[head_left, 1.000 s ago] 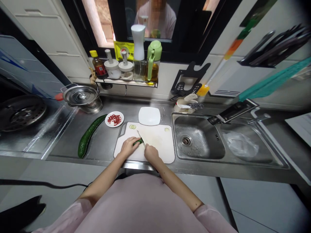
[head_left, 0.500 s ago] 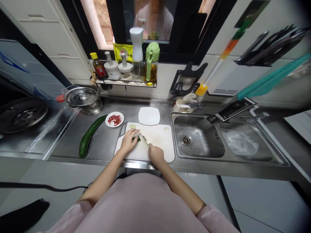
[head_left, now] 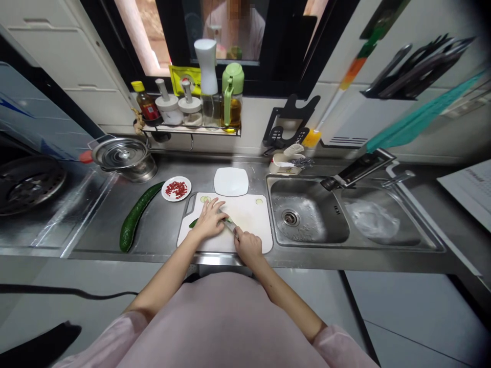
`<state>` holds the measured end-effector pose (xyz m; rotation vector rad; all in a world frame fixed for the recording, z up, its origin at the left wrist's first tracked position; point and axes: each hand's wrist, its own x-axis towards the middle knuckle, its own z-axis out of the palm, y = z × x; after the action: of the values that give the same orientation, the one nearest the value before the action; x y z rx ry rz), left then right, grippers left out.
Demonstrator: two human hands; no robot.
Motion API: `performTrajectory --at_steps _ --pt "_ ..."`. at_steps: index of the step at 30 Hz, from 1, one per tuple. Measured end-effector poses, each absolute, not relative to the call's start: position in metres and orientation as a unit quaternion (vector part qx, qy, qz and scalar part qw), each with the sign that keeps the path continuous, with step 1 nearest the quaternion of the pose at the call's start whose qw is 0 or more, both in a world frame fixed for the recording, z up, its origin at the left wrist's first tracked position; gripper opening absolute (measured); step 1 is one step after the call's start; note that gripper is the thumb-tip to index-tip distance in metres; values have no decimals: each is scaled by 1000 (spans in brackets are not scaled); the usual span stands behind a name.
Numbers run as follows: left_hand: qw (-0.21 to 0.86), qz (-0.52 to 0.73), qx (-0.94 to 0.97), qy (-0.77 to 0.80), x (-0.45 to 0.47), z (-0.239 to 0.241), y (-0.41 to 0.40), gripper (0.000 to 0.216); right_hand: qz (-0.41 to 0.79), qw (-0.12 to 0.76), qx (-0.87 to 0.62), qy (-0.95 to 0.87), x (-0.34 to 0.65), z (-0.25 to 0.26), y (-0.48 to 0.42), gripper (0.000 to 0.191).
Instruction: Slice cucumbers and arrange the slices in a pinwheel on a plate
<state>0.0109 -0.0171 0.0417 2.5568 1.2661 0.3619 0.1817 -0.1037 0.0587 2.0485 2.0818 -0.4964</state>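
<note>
Kitchen, home-style: s/s counter (head_left: 99, 225) running L to R, dbl. sink (head_left: 320, 225) w/ tap (head_left: 356, 171) at R, lidded pot (head_left: 142, 172) far L, seasoning jars (head_left: 169, 111) + oil bottle (head_left: 233, 99) on small shelf (head_left: 176, 128) by far window (head_left: 284, 41), knives (head_left: 416, 76) in wall holder (head_left: 351, 121) far R, cutting bd. (head_left: 251, 222) near ctr.

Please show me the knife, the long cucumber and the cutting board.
Knife (head_left: 230, 225), head view: blade.
Long cucumber (head_left: 135, 215), head view: middle of its skin.
Cutting board (head_left: 251, 220), head view: bare right part.
</note>
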Motion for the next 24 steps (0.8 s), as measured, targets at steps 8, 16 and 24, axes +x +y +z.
performTrajectory --at_steps 8,16,24 --pt "155 104 898 398 14 46 -21 40 -190 113 674 704 184 59 -104 55" --pt "162 117 904 379 12 48 -18 15 -198 137 659 712 185 57 -108 44" --pt "195 93 909 355 17 59 -15 12 -189 130 658 718 192 57 -108 36"
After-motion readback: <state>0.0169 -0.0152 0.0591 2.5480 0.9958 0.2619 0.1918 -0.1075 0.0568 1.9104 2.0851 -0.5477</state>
